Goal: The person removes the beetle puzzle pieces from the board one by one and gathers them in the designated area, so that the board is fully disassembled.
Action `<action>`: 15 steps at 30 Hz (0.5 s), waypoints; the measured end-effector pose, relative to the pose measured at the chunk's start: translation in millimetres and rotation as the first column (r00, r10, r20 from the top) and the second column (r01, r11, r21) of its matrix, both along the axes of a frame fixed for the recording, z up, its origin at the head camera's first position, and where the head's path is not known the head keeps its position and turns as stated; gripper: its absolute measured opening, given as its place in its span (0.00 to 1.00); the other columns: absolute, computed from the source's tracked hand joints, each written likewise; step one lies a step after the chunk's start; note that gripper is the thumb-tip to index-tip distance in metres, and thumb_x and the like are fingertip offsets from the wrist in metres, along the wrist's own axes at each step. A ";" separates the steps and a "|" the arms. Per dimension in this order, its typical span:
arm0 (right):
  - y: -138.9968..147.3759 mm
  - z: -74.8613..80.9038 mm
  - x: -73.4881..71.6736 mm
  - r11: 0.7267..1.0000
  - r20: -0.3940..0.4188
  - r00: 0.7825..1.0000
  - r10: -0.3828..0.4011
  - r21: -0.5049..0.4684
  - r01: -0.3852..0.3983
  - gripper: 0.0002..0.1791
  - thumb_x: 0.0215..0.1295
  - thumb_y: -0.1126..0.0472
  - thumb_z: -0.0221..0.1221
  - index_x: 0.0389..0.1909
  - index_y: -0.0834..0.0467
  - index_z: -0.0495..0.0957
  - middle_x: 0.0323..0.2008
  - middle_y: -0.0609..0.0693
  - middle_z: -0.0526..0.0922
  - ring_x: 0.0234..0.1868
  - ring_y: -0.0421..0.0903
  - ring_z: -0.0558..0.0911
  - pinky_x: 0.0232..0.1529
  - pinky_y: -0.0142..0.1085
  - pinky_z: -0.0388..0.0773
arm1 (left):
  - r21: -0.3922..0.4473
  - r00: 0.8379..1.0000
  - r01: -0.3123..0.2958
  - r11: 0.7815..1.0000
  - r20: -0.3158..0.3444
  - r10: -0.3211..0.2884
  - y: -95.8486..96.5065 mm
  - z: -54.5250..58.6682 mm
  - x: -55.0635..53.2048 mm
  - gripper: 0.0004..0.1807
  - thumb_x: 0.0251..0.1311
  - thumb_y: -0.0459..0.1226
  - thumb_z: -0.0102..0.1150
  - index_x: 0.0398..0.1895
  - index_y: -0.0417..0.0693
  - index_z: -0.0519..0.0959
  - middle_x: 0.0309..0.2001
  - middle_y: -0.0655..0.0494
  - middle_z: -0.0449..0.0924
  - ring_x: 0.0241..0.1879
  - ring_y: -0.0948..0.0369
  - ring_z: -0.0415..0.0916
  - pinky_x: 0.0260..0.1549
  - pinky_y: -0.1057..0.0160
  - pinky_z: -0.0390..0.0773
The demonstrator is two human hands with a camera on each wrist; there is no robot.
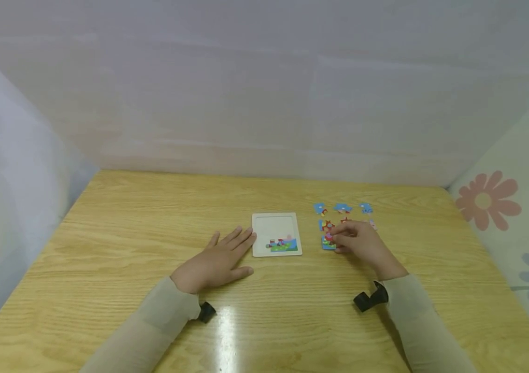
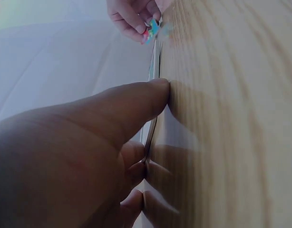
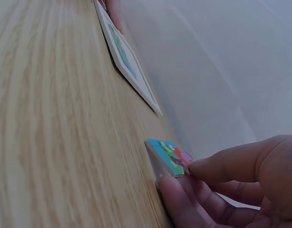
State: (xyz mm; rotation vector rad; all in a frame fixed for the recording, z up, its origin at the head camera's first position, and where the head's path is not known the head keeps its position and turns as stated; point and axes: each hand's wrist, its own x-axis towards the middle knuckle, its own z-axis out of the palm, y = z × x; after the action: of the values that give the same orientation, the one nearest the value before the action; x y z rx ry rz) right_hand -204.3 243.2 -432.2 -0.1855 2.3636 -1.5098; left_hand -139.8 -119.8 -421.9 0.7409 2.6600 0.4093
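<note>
My right hand (image 1: 359,242) pinches a colourful puzzle piece (image 3: 166,154) between thumb and fingers. The piece is blue, green and red, and in the right wrist view it is tilted, close over the table. My left hand (image 1: 219,260) lies flat with its fingers spread, fingertips right at the left edge of the white puzzle frame (image 1: 275,254). Inside the frame, a few joined pieces (image 1: 284,245) fill the lower right part. More loose pieces lie around the right hand, including blue ones (image 1: 342,207) behind it and a red and yellow one (image 1: 326,225) by its fingers.
The wooden table (image 1: 152,217) runs back to a pale cloth wall (image 1: 264,114). Flower-patterned cloth (image 1: 488,201) hangs on the right side. Each wrist wears a black strap with a small camera (image 1: 363,300).
</note>
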 end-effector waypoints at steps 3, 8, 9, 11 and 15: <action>1.5 0.3 -1.2 1.000 -0.006 1.000 -0.006 0.025 0.006 0.11 0.72 0.69 0.59 0.50 0.72 0.81 0.41 0.60 0.87 0.35 0.45 0.87 0.37 0.36 0.86 | 0.001 1.000 0.000 1.000 0.002 0.000 -0.1 -0.9 -1.0 0.43 0.75 0.56 0.49 0.83 0.48 0.46 0.82 0.52 0.39 0.81 0.50 0.34 0.73 0.33 0.37; 1.1 0.0 -0.7 0.997 -0.048 0.999 -0.002 0.076 0.005 0.10 0.71 0.69 0.60 0.48 0.71 0.83 0.39 0.59 0.87 0.33 0.44 0.85 0.35 0.35 0.86 | 0.000 1.000 -0.003 1.000 0.004 0.003 -0.7 -2.6 -2.1 0.43 0.75 0.57 0.49 0.83 0.49 0.46 0.82 0.53 0.39 0.81 0.50 0.34 0.73 0.33 0.37; 0.3 0.0 -0.1 0.996 -0.056 0.998 -0.003 0.091 0.008 0.10 0.71 0.69 0.60 0.47 0.70 0.83 0.39 0.59 0.88 0.33 0.44 0.85 0.35 0.35 0.85 | 0.001 1.000 -0.004 1.000 0.006 0.004 -0.7 -2.7 -2.0 0.43 0.75 0.57 0.49 0.83 0.49 0.46 0.82 0.53 0.39 0.81 0.50 0.34 0.73 0.33 0.37; -1.9 0.0 1.2 0.992 -0.074 0.997 -0.004 0.128 0.013 0.09 0.71 0.68 0.60 0.46 0.69 0.84 0.39 0.59 0.88 0.32 0.44 0.85 0.35 0.34 0.85 | 0.005 1.000 -0.007 1.000 0.008 0.007 -0.7 -3.2 -2.3 0.43 0.75 0.56 0.49 0.83 0.49 0.46 0.82 0.53 0.39 0.81 0.51 0.34 0.73 0.33 0.36; -5.3 0.7 4.3 0.977 -0.106 0.994 0.001 0.210 0.022 0.08 0.72 0.67 0.60 0.44 0.67 0.85 0.39 0.58 0.87 0.31 0.44 0.84 0.35 0.35 0.84 | 0.011 1.000 -0.008 1.000 0.011 0.008 -0.2 -2.6 -1.7 0.43 0.75 0.56 0.49 0.83 0.49 0.47 0.82 0.52 0.40 0.81 0.50 0.34 0.73 0.32 0.36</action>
State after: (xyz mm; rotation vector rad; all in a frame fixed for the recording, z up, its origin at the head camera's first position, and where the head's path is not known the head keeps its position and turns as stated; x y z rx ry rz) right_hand -200.0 237.9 -431.6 -0.2068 2.5919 -1.2699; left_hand -141.5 -119.9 -424.5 0.7295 2.6535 0.4287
